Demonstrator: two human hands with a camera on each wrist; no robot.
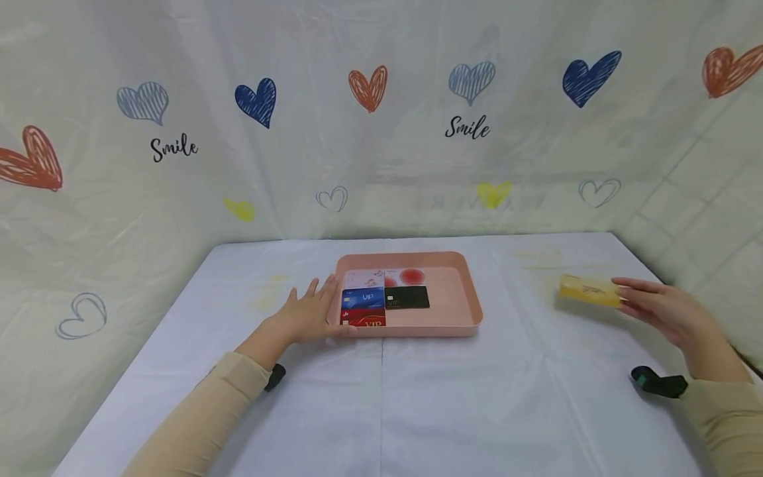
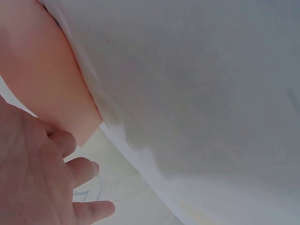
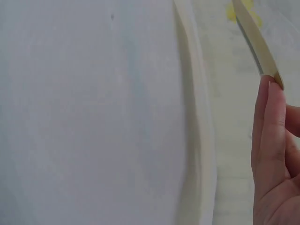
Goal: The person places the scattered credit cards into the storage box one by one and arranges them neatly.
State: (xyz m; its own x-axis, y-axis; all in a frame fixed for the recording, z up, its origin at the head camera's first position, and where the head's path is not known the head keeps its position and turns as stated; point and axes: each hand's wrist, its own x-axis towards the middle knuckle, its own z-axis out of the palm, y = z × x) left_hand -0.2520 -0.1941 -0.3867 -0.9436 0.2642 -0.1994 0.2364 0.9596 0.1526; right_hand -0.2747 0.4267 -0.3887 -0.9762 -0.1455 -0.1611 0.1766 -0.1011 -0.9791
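Note:
My left hand [image 1: 311,311] rests against the left end of a pink tray [image 1: 444,330], fingers spread and thumb along its front rim. In the left wrist view the tray's outer wall [image 2: 61,89] shows beside the fingers. Inside the tray lie several cards: a blue VIP card [image 1: 362,298], a red VIP card [image 1: 365,318], a black VIP card [image 1: 408,297], a white patterned card [image 1: 363,277] and one with red circles [image 1: 411,277]. Off to the right, my right hand [image 1: 667,310] pinches a thin yellow card [image 1: 587,290] by its right end, raised above the table.
A white cloth covers the table [image 1: 453,404]. Behind it hangs a pale sheet [image 1: 411,152] printed with hearts and the word Smile. Black wrist-worn pieces show under the left sleeve [image 1: 203,411] and beside the right sleeve [image 1: 724,417].

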